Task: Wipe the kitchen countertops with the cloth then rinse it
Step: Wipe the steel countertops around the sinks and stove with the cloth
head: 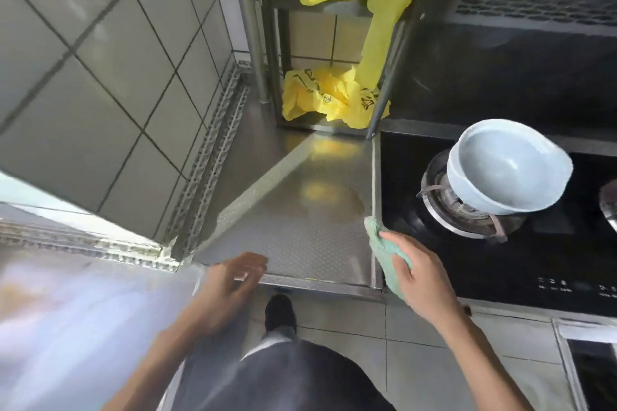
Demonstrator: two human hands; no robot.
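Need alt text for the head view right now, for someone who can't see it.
Right hand presses a green cloth on the seam between the steel countertop and the black stove. Left hand rests on the counter's front edge. A pale blue bowl sits on a burner.

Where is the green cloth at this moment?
In the head view, the green cloth is low and right of centre, under the right hand, at the steel counter's right edge beside the black stove.
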